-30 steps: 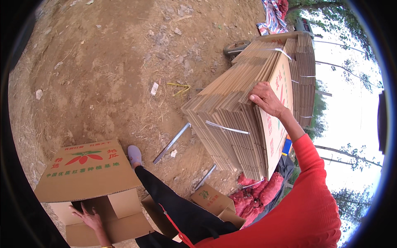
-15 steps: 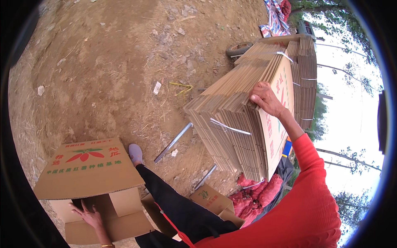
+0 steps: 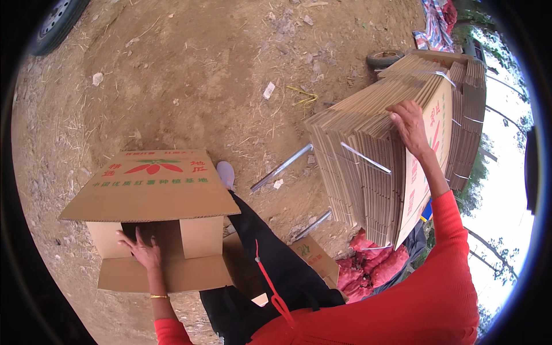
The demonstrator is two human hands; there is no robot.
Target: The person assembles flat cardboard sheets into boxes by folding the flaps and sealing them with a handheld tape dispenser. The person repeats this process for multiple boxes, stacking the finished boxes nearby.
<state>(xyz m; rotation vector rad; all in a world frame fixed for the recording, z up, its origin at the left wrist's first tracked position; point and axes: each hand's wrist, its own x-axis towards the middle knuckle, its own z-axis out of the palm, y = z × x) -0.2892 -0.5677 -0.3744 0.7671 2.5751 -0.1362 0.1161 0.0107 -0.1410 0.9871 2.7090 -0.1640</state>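
Note:
My left hand (image 3: 141,247) presses flat on the inner flaps of a brown cardboard box (image 3: 152,190) with red and green print, lying on its side by my left leg. Its fingers are spread over the folded bottom flaps (image 3: 172,270). My right hand (image 3: 409,123) reaches out and grips the top edge of the nearest flattened carton (image 3: 422,172) in a tall strapped bundle of flat cartons (image 3: 368,155) standing on edge to my right.
Bare dirt ground (image 3: 201,75) with straw and litter lies ahead. Two metal pipes (image 3: 282,168) lie by the bundle. A second carton stack (image 3: 468,115) stands behind it, red mesh sacks (image 3: 374,267) below, a small wheel (image 3: 384,57) and a vehicle tyre (image 3: 54,23) farther off.
The box by my left leg has shifted slightly to the right and my left hand has moved with it over the flaps. My right hand stays on the flat carton's edge.

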